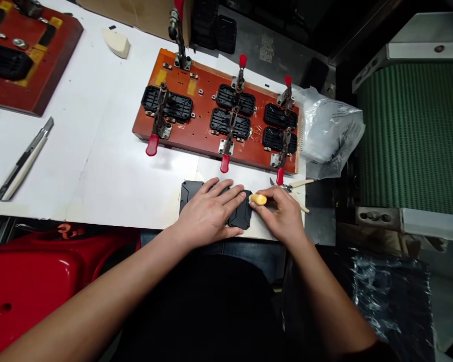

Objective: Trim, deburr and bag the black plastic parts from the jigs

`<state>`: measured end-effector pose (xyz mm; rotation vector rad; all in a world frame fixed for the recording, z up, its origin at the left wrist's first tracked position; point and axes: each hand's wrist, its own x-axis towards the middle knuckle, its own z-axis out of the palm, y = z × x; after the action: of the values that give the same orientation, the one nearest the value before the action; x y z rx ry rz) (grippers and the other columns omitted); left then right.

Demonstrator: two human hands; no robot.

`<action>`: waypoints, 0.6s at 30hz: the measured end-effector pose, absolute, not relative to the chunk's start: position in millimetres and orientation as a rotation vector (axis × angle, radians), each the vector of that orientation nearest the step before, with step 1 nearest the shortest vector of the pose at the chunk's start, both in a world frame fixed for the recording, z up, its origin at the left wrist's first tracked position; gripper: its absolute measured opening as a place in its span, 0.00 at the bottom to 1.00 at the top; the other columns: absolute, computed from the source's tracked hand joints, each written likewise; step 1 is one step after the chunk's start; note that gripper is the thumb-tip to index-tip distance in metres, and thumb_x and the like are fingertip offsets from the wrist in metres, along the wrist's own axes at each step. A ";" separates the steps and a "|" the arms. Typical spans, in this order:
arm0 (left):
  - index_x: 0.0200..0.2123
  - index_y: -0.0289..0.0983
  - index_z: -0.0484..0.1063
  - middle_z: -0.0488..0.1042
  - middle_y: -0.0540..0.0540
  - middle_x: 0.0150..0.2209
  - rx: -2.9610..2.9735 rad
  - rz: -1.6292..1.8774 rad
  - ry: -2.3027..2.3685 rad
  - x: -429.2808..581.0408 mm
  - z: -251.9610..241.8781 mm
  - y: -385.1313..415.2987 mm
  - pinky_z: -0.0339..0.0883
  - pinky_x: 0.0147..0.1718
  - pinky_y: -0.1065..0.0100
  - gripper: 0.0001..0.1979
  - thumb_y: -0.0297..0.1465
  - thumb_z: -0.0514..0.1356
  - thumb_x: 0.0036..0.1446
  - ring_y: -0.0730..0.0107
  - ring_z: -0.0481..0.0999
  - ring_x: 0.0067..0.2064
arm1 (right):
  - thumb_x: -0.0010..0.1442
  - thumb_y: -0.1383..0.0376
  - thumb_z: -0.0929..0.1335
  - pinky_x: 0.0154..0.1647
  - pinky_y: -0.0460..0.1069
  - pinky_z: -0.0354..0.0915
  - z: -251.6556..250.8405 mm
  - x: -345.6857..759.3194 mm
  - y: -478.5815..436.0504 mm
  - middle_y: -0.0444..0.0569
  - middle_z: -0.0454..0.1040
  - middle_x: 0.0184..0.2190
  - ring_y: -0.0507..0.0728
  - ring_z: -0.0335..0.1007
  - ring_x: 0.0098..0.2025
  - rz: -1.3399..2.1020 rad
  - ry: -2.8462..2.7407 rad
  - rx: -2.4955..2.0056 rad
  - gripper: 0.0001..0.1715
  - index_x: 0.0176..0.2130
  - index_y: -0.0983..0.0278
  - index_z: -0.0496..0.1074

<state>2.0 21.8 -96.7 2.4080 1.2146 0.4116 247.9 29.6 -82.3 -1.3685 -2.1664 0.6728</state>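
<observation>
A flat black plastic part point(241, 213) lies at the near edge of the white table. My left hand point(207, 211) rests flat on top of it, fingers spread, pressing it down. My right hand point(283, 216) is closed in a pinch on a small yellow-handled tool point(258, 199), whose tip touches the right edge of the black part. A second flat black piece point(189, 193) shows from under my left hand.
An orange jig board point(204, 133) with red-handled toggle clamps holds several black parts behind my hands. Small snips point(290, 187) lie right of it, beside a plastic bag point(330, 130). A utility knife point(22, 163) lies left. A green conveyor belt point(415, 136) runs at right.
</observation>
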 end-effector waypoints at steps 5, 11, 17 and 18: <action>0.69 0.35 0.67 0.66 0.39 0.72 2.400 0.429 1.192 1.9 -96.6 21.3 0.50 0.73 0.44 0.39 0.51 0.66 0.62 0.43 0.61 0.73 | 0.67 0.63 0.73 0.41 0.52 0.73 -82.7 249.0 26.4 0.46 0.79 0.39 0.58 0.77 0.40 0.825 -2.292 -1.288 0.09 0.47 0.57 0.74; 0.69 0.34 0.67 0.67 0.38 0.71 2.409 0.401 1.207 2.5 -97.6 22.0 0.49 0.72 0.43 0.39 0.52 0.64 0.63 0.43 0.61 0.73 | 0.68 0.67 0.72 0.43 0.53 0.72 -80.5 245.8 25.2 0.48 0.78 0.39 0.58 0.76 0.41 0.727 -2.243 -1.269 0.08 0.47 0.57 0.73; 0.69 0.35 0.66 0.65 0.37 0.72 2.418 0.366 1.219 2.9 -90.8 21.8 0.46 0.73 0.39 0.39 0.50 0.66 0.62 0.40 0.60 0.73 | 0.66 0.63 0.74 0.45 0.54 0.76 -77.7 262.1 -7.3 0.49 0.79 0.42 0.59 0.79 0.44 0.849 -2.113 -1.407 0.11 0.49 0.57 0.73; 0.69 0.34 0.66 0.65 0.35 0.72 2.419 0.344 1.238 8.6 -88.1 22.3 0.44 0.73 0.38 0.40 0.49 0.66 0.62 0.38 0.60 0.73 | 0.65 0.62 0.75 0.45 0.55 0.77 -78.9 264.3 -9.8 0.49 0.79 0.43 0.60 0.80 0.44 0.834 -1.991 -1.479 0.14 0.49 0.57 0.74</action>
<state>8.6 22.3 -88.1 2.4189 1.2383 0.3444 264.3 -9.8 -78.9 -1.4787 -1.9914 0.8342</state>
